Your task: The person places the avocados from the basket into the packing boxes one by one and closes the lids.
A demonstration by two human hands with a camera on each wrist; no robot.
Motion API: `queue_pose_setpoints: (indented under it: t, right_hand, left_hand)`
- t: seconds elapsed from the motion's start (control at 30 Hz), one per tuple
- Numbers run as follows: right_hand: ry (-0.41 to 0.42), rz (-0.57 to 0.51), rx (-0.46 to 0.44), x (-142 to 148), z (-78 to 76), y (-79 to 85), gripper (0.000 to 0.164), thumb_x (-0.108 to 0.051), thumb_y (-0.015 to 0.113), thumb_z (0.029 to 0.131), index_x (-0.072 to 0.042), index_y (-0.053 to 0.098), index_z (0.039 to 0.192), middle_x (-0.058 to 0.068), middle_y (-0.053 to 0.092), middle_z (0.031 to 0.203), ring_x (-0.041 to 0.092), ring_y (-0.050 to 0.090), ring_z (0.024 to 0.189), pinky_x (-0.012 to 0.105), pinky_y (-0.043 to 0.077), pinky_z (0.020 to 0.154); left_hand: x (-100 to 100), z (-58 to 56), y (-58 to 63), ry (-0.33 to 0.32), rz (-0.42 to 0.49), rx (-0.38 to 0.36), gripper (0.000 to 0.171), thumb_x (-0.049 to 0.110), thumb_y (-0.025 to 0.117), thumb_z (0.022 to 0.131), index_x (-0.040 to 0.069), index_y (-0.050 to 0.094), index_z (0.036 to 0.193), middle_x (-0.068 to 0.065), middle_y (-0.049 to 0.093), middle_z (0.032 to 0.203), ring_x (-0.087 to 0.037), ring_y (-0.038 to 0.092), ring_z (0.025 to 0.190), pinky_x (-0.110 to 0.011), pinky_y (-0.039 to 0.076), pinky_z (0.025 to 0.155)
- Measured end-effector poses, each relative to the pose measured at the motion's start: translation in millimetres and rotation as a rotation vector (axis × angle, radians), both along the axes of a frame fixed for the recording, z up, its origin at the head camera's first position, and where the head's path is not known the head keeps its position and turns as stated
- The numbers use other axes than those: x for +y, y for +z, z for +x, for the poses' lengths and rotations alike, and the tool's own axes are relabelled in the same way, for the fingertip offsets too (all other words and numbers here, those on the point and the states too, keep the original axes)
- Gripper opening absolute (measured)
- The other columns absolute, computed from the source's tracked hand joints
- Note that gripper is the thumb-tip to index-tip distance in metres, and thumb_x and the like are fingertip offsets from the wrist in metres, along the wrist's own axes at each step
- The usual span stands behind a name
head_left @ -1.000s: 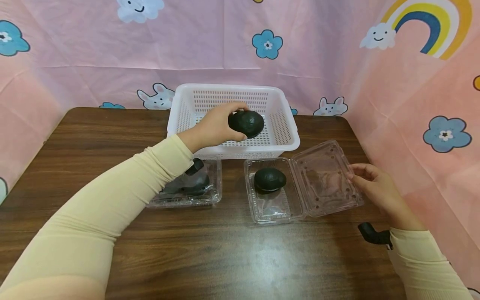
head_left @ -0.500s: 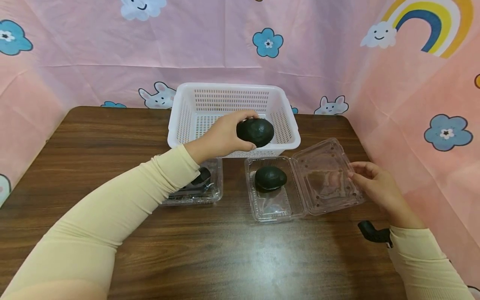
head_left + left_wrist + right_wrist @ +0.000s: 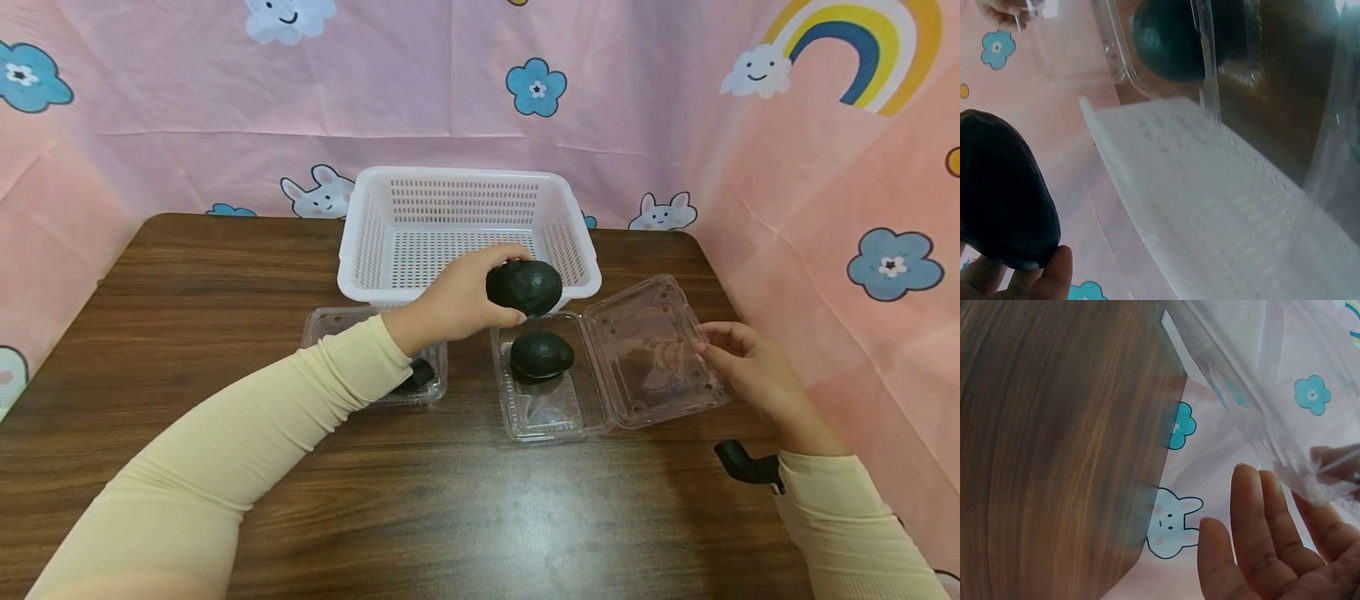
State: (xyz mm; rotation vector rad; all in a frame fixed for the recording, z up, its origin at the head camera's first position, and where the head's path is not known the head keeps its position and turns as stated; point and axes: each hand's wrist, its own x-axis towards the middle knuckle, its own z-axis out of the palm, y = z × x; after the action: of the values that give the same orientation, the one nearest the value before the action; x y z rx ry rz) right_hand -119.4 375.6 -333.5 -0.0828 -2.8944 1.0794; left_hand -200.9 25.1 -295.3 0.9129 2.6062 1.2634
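My left hand [image 3: 474, 292] grips a dark green avocado [image 3: 529, 288] above the front rim of the white basket, just behind the opened clear clamshell box [image 3: 517, 425]. In the left wrist view the fingertips [image 3: 1057, 275] curl under that held avocado [image 3: 1004, 194]. Another avocado [image 3: 542, 356] lies in the back part of the box's base. At the right, my right hand [image 3: 757, 379] pinches the outer edge of the box's raised lid [image 3: 652, 367] between thumb and finger. The right wrist view shows the other fingers [image 3: 1250, 519] spread away from the clear plastic.
A white perforated basket [image 3: 465, 175] stands at the back of the wooden table [image 3: 375, 517]. A second clear box [image 3: 330, 321] sits to the left, partly covered by my left sleeve. Patterned pink cloth [image 3: 420, 92] closes off the back and sides.
My left hand has carried the avocado from over the basket forward and to the right, towards the opened box. The right hand and the lid have stayed nearly still.
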Motion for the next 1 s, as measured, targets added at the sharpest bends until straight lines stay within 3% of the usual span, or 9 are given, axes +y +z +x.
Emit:
queue_pose_setpoints:
  t: [0.17,0.33,0.43,0.8,0.9,1.0]
  right_hand:
    - [0.007,0.021,-0.007,-0.7,1.1,1.0,0.043,-0.031,0.053,0.09,-0.001,0.051,0.12,0.017,0.055,0.11,-0.009,0.047,0.077,0.016,0.042,0.062]
    - [0.011,0.033,-0.004,-1.8,1.4,2.0,0.042,-0.031,0.052,0.09,-0.001,0.051,0.12,0.02,0.055,0.111,-0.01,0.046,0.076,0.016,0.042,0.062]
    - [0.014,0.027,0.009,-2.2,1.1,1.3,0.041,-0.029,0.053,0.09,0.0,0.052,0.119,0.016,0.057,0.107,-0.01,0.048,0.075,0.015,0.042,0.061]
    - [0.006,-0.007,0.031,-2.3,1.6,0.3,0.04,-0.028,0.055,0.088,0.0,0.053,0.117,-0.022,0.051,0.087,-0.008,0.049,0.074,0.015,0.042,0.06]
    - [0.005,-0.009,0.035,-2.3,1.2,0.0,0.039,-0.027,0.056,0.088,0.001,0.054,0.116,-0.023,0.051,0.087,-0.009,0.049,0.074,0.014,0.042,0.061]
    - [0.01,0.011,0.038,-2.2,0.9,0.3,0.039,-0.027,0.055,0.089,0.001,0.054,0.116,-0.012,0.056,0.092,-0.01,0.049,0.074,0.013,0.042,0.06]
  left_hand:
    - [5.4,8.2,-4.5,-0.031,0.004,-0.001,0.06,0.016,0.076,0.069,0.019,0.049,0.123,-0.001,0.053,0.119,-0.015,0.05,0.102,-0.032,0.043,0.084]
    - [9.2,16.2,-11.3,-0.065,0.015,-0.016,0.059,0.016,0.076,0.069,0.02,0.049,0.122,0.002,0.053,0.119,-0.012,0.05,0.101,-0.031,0.043,0.084]
    - [12.3,19.7,-17.4,-0.093,0.018,-0.01,0.057,0.015,0.076,0.069,0.019,0.05,0.12,0.004,0.054,0.116,-0.011,0.051,0.099,-0.03,0.043,0.083]
    - [25.4,36.0,-35.5,-0.167,-0.055,0.001,0.055,0.015,0.075,0.068,0.019,0.052,0.118,0.005,0.056,0.111,-0.009,0.051,0.095,-0.028,0.043,0.08]
    - [28.4,39.1,-39.3,-0.183,-0.062,-0.007,0.055,0.014,0.075,0.068,0.018,0.052,0.117,0.005,0.057,0.109,-0.009,0.052,0.091,-0.026,0.044,0.077]
    - [30.7,40.8,-43.7,-0.185,-0.069,-0.022,0.056,0.013,0.074,0.068,0.018,0.052,0.118,0.005,0.057,0.11,-0.009,0.052,0.089,-0.025,0.044,0.074]
